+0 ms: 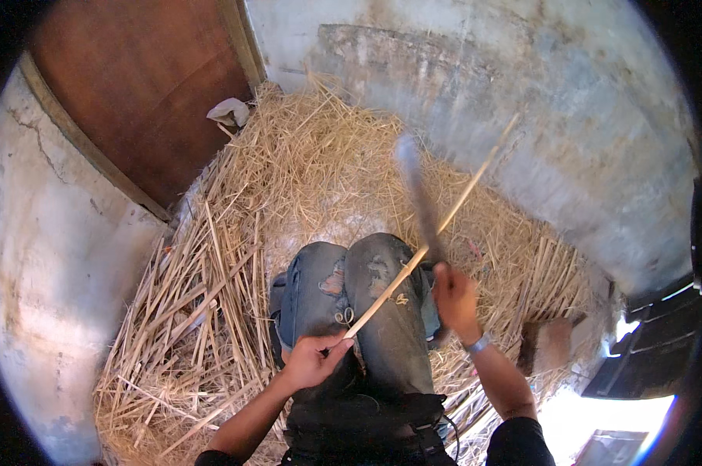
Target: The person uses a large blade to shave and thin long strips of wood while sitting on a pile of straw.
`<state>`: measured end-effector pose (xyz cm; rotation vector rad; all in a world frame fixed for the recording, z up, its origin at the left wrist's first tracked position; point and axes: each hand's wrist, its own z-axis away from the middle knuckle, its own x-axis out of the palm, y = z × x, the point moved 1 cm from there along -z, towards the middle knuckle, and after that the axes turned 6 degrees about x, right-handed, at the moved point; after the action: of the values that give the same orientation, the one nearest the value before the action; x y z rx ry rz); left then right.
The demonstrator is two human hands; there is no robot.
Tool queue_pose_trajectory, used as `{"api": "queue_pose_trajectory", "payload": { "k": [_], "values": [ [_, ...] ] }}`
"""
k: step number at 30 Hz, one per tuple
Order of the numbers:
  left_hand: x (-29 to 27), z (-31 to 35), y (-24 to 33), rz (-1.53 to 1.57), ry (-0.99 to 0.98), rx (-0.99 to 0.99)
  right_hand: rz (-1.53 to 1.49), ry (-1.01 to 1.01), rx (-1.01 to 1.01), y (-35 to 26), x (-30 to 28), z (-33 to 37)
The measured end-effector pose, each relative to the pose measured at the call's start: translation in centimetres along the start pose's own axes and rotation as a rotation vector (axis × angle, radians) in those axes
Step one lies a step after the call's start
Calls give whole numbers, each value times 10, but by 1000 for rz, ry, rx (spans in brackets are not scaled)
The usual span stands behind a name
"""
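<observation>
Across my lap runs a long pale bamboo strip, slanting up to the far right. My left hand is closed round its near end, just in front of my knees. In my right hand is a knife with a long dark blade, blurred by motion and pointing away from me. Its blade crosses the strip, or passes close over it; I cannot tell if they touch. A thin curled shaving lies on my torn jeans, by the strip.
Loose shavings pile up ahead against a stained wall. Split bamboo sticks lie heaped on the left, with more sticks on the right. A brick-like block sits at right. A brown door panel stands at far left.
</observation>
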<state>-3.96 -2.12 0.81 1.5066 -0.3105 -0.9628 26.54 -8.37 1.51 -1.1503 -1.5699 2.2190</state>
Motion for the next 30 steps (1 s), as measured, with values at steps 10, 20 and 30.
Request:
{"api": "queue_pose_trajectory", "payload": {
  "k": [10,20,30],
  "values": [
    [-2,-2,-1,57,4,88,94,-11,-265,-3,2,0],
    [-4,-5,1,4,-57,79,35,-25,-250,12,7,-3],
    [10,1,7,-216,81,152,-170,-47,-239,-55,5,8]
  ]
}}
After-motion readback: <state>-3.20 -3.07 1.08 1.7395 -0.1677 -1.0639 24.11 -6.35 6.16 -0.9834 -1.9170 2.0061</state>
